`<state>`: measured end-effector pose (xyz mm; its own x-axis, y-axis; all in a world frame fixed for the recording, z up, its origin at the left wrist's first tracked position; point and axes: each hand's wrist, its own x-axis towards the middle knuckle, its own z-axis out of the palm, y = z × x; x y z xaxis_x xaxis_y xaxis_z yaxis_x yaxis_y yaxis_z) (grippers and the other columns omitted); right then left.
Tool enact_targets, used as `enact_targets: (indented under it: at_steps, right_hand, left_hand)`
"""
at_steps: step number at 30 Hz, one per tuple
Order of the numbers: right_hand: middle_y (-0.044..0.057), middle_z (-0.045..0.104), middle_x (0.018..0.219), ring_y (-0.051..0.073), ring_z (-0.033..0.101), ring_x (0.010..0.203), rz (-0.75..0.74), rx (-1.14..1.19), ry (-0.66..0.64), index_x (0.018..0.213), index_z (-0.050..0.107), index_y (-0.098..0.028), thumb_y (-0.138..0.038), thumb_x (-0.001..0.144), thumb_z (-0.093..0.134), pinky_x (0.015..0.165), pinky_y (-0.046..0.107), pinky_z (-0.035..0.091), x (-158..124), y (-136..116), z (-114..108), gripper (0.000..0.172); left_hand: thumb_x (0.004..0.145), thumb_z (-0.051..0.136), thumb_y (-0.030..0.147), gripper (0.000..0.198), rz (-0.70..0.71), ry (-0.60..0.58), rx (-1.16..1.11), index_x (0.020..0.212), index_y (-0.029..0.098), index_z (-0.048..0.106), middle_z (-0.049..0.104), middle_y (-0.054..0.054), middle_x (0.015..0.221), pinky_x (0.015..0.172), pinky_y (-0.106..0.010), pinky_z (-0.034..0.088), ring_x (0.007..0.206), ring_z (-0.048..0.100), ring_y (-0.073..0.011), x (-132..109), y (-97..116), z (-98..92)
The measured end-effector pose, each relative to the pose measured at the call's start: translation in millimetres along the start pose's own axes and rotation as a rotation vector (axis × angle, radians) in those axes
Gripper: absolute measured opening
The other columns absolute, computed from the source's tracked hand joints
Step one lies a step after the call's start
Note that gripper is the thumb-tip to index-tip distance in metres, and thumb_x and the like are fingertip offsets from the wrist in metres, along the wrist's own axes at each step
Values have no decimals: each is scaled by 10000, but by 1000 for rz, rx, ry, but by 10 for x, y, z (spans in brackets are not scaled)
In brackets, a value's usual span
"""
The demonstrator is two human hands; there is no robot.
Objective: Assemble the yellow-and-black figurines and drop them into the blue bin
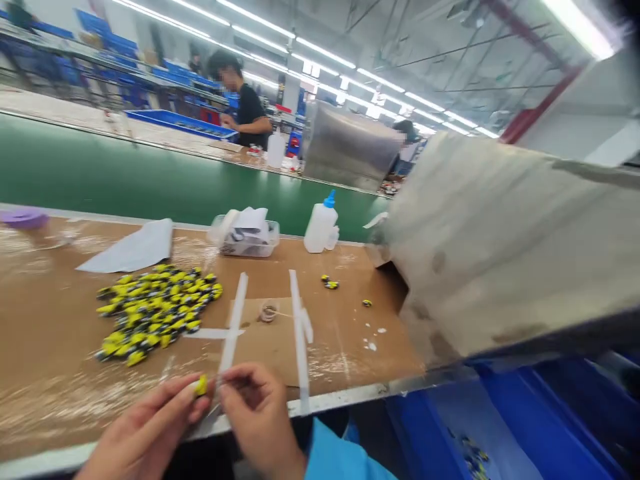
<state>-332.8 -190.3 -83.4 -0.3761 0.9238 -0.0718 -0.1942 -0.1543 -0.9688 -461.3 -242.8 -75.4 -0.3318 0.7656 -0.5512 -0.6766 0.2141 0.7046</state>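
Note:
My left hand pinches a small yellow part between thumb and fingers above the table's front edge. Close beside it, my right hand has its thumb and fingertips pressed together; anything between them is too small or hidden to make out. Beyond my left hand lies a pile of small yellow-and-black parts. A cardboard sheet is taped down past my right hand, with a small ring-shaped piece on it. A few more yellow-and-black pieces lie to the right.
A clear plastic box with papers and a white bottle with blue cap stand at the back, before a green conveyor belt. A large covered box blocks the right. Blue bins sit below. A co-worker works across the belt.

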Motion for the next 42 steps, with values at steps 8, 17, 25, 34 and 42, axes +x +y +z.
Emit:
enact_targets:
  at_steps: [8,17,25,34,42]
  right_hand:
    - [76,663,938,185,654,857,-119,-78,-6,949,633,-180,-283,803,619,777,305,550,-181,157,-502,179]
    - [89,641,994,197,627,920,-97,-40,90,983,626,-190,-307,770,652,832,318,522,-317,153,-455,244]
    - [84,641,976,188,623,894,-133,-48,118,957,635,-182,-310,762,666,813,313,529,-300,137,-512,235]
    - [79,642,956,187,627,877,-124,-72,104,942,648,-191,-281,765,664,799,309,533,-259,136,-556,199]
    - [97,654,967,208,647,887,-147,-124,-6,984,645,-181,-217,759,666,783,323,557,-188,192,-689,229]
  left_hand:
    - [706,692,98,107,-121,-216,-313,810,74,685,665,-82,769,618,-160,463,622,584,-75,-214,-197,439]
    - [735,634,75,96,-182,-303,-373,810,47,686,654,-85,773,713,-218,453,712,599,-115,-280,-363,538]
    - [746,620,71,97,-202,-317,-397,807,41,690,659,-97,782,730,-222,443,730,600,-120,-261,-386,596]
    - [733,640,77,80,-228,-273,-413,786,46,691,653,-78,744,698,-214,446,678,594,-106,-218,-412,628]
    - [726,629,77,78,-240,-240,-405,772,59,690,668,-94,772,743,-238,455,730,608,-134,-207,-409,635]
